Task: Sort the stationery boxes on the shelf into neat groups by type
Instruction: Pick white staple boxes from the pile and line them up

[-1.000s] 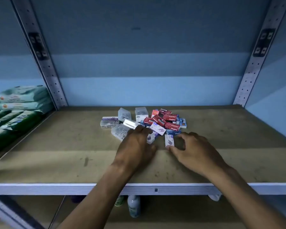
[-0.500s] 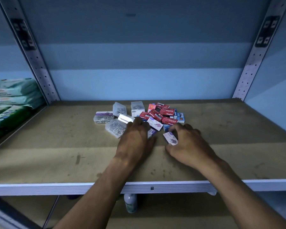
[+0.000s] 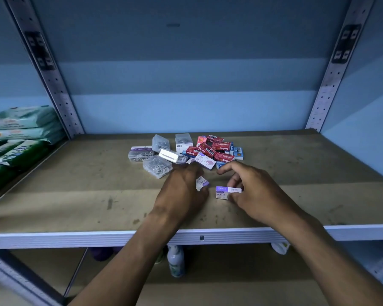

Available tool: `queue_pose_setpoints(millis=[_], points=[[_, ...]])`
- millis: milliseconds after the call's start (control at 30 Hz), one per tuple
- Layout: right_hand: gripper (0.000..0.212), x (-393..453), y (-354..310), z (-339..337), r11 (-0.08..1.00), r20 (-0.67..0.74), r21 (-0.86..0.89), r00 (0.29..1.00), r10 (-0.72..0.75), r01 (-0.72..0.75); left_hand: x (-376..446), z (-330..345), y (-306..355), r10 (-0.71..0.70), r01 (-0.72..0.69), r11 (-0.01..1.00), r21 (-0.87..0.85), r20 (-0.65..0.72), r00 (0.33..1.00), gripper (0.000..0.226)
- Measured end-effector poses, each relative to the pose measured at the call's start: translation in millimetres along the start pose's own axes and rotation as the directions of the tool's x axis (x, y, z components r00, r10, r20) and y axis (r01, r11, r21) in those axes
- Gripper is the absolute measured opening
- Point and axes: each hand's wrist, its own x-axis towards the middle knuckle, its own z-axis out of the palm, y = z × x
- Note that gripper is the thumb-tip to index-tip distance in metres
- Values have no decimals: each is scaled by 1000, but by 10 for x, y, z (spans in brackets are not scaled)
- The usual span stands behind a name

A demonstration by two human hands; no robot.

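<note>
Near the shelf (image 3: pixel 75 208) front, your left hand (image 3: pixel 181 193) and right hand (image 3: pixel 252 193) each pinch a purple-and-white staple box (image 3: pixel 227 192): light, stiff card, best gripped across its long sides.

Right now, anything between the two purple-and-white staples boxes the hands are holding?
No. In the head view only bare shelf board shows between the box in the left hand, at, and the box in the right hand, at.

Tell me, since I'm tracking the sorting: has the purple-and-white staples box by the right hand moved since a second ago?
Yes. The purple-and-white staples box has come toward the shelf's front edge, away from the pile of red staples boxes, pinched by the right hand.
</note>
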Motion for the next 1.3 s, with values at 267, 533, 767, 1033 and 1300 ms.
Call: queue_pose_setpoints(millis=[267, 533, 767, 1033, 1300], points=[[51, -54, -6, -27, 999, 28, -29, 999, 18, -17, -67, -250, 74, -168, 152, 946, -288, -30, 985, 18], [33, -62, -11, -49, 994, 43, -113, 999, 15, -10, -175, -407, -73, -295, 338, 772, -539, 168, 941, 15], [25, -77, 1, -53, 996, 47, -85, 999, 17, -13, -263, -604, -315, -195, 231, 916, -328, 141, 971, 17], [20, -52, 8, -37, 998, 40, -65, 999, -2, 5, -292, -518, -284, -67, 109, 950, -293, 152, 986, 17], [21, -108, -36, -42, 998, 76, -54, 997, -30, 34, -341, -600, -298, 45, 38, 948, -317, 250, 967, 19]])
